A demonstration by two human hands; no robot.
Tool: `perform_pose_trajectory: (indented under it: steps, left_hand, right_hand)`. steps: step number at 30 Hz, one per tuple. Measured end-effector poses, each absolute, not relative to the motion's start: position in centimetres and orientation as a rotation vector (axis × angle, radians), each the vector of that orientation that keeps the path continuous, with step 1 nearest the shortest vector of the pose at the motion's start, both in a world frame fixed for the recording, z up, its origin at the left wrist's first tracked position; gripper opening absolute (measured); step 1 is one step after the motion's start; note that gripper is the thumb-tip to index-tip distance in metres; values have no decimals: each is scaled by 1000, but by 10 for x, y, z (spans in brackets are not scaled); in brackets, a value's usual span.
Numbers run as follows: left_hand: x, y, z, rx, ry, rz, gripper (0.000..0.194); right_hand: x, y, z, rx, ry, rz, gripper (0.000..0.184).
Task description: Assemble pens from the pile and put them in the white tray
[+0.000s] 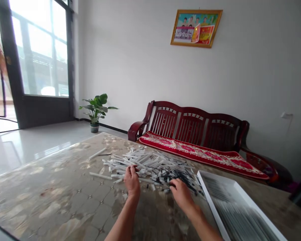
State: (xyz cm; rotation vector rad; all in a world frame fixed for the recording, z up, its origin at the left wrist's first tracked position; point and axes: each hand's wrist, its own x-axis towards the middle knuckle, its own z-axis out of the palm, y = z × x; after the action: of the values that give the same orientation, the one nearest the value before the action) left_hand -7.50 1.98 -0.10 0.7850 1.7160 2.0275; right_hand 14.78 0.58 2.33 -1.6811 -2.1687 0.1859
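A heap of white pen barrels [145, 159] lies on the table, loosely scattered. My left hand [132, 180] is at its near edge, thumb and fingers bent together; anything between them is too small to make out. Black pen caps and other small dark pieces [177, 174] are mixed in at the heap's right side. Over these reaches my right hand [181, 192], fingers curled inward and their tips partly hidden, so what they hold is unclear. To the right of that hand stands a shallow white box [208, 190] with rows of slim grey sticks, like pens, blurred.
The table [65, 187] has a patterned, glossy cover. A few loose white barrels [100, 175] lie left of the heap. Beyond the table is a dark red wooden bench [190, 120] with a red patterned cushion. A potted plant [96, 107] stands by the wall.
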Motion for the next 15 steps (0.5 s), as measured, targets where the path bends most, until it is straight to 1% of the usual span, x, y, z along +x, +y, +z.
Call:
perform_pose_trajectory:
  steps: [3,5,11,15]
  left_hand:
    - [-73,19,-2,819,1737,1978,28]
    - [-72,18,-1,906,1785,1885,27]
    - [-67,7,3,1394,2091,1254,25]
    - [-64,3,1,1743,2204,1002,36]
  right_hand:
    - [128,29,24,-1752,-2231,80,27]
    - [119,41,26,-1777,-2270,35,29]
    - [102,51,27,-1789,-2347,-12,26]
    - [101,53,24,-1808,-2388,-76,31]
